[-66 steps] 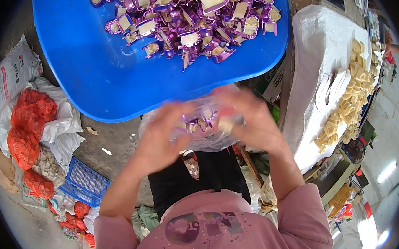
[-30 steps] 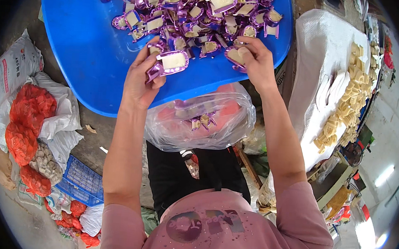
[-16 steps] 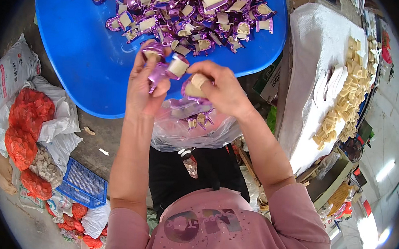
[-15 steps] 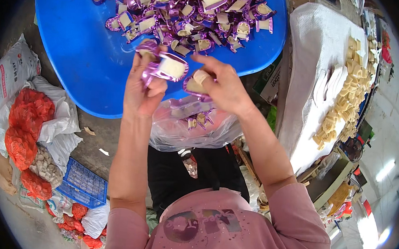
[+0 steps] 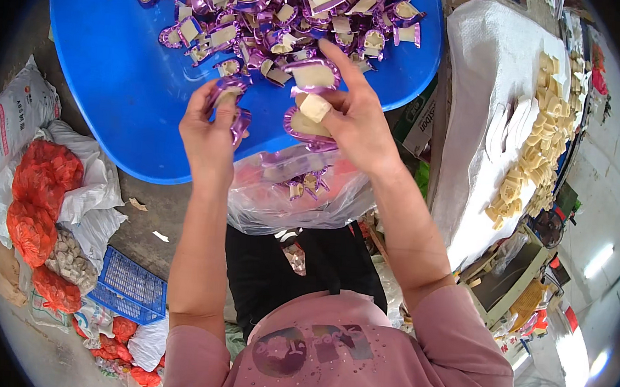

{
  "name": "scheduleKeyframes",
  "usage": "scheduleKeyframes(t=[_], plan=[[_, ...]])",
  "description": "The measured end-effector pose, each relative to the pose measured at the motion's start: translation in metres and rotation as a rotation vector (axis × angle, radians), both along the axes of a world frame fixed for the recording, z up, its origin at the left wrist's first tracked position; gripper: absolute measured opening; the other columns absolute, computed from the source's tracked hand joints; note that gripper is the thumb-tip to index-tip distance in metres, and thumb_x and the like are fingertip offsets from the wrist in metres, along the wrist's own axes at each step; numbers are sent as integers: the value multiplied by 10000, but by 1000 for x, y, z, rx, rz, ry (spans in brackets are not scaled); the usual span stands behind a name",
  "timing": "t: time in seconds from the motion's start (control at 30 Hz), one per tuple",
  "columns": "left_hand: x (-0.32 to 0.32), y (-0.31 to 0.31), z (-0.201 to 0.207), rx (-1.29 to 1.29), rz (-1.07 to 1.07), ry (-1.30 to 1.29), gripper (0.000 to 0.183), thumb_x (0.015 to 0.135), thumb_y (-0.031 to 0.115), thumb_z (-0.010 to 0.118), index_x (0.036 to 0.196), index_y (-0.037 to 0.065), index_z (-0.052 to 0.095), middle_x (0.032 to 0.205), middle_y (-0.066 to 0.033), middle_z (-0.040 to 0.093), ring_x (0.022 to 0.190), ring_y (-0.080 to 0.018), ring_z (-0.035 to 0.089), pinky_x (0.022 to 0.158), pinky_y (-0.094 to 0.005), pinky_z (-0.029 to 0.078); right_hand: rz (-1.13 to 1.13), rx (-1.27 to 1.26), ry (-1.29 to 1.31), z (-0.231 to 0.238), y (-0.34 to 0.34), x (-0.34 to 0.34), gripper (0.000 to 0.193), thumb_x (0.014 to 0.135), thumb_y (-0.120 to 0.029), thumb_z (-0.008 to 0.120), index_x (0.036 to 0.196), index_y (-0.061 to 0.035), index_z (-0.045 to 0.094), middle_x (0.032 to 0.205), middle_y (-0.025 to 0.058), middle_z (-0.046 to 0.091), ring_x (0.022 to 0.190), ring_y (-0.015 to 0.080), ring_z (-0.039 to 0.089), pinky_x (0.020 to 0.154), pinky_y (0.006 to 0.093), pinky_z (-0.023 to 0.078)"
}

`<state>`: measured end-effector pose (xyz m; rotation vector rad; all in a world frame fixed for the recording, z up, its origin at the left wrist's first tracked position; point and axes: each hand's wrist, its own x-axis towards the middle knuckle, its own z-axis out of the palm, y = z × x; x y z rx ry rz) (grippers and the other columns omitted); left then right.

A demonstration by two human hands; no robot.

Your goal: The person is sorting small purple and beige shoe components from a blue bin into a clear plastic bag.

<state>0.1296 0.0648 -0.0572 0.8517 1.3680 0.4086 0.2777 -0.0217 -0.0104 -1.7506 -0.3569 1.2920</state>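
My left hand is closed on a shiny purple plastic piece with scalloped edges. It seems to grip more than one piece, but the fingers partly hide them. My right hand holds two purple-rimmed pieces with cream insides: an upper piece under the index finger and a lower piece by the thumb. A pale wrap covers that thumb's tip. Beyond both hands, a heap of similar pieces lies in a large blue tub. Below them, a clear plastic bag contains several more pieces.
On the right, a white woven sack lies beside cream plastic parts and white curved strips. To the left are red bags, white sacks and a blue plastic crate.
My hands have moved apart. The upper purple piece, earlier at my left hand's fingers, is now in my right hand along with the lower one.
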Motion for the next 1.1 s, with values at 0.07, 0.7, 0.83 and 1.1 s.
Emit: scheduleKeyframes(t=[0.07,0.7,0.83,1.1], plan=[[-9,0,1,-68,-2,-108,232,895,133,598,1114,62,572,914,-24,629,659,-44,549,498,-162,421,48,-55,-55,-2,-8,6,611,837,-71,626,1374,-71,335,842,130,667,765,147,620,723,285,483],[-25,-25,23,305,-811,1,414,766,-16,582,1163,104,571,1207,-158,512,1098,-302,488,925,-405,411,243,35,-730,4,-71,35,366,783,-61,649,1138,-51,559,1033,144,596,921,306,594,821,386,474],[16,8,-42,723,-758,188,426,780,35,629,1187,134,552,1175,-191,512,1101,-328,478,906,-409,409,415,-38,-1274,-39,-30,73,486,753,-97,682,1216,-109,539,1232,131,492,1044,343,515,826,394,481],[46,9,-74,715,-933,460,471,715,79,737,1118,190,521,1028,-175,495,964,-369,484,889,-447,402,359,-184,-1329,-79,-14,87,505,689,-40,654,1181,-99,555,1223,125,462,993,396,540,828,443,488]])
